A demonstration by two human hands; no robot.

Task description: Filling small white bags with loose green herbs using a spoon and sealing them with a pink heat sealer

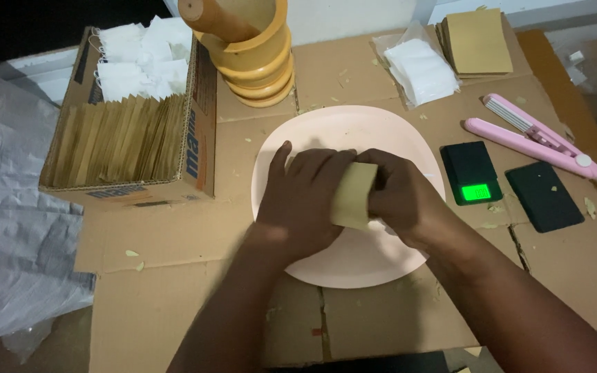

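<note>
Both hands are together over the pink plate (409,138) right now. My left hand (302,204) is curled around the near side of a small tan paper packet (354,195), fingers folded over its top edge, thumb stuck out to the left. My right hand (399,197) comes in from the other side and pinches the same packet, fingertips on its right edge. The packet stands roughly upright between them, just above the middle of the plate; I can't tell if its bottom touches the plate.

The plate sits on flattened cardboard (174,290) scattered with little pale flakes. To the left, a cardboard box (198,148) is packed with upright tan packets, white tea bags (143,59) heaped at its far end. Behind the plate stands a yellow wooden mortar (264,65) with its pestle leaning inside. Far right, a stack of white bags (421,69) lies beside a pile of tan packets (477,41). Nearer, a small black scale (470,173) with a lit green display, a black lid (544,195) beside it, and a pink heat sealer (537,138).
</note>
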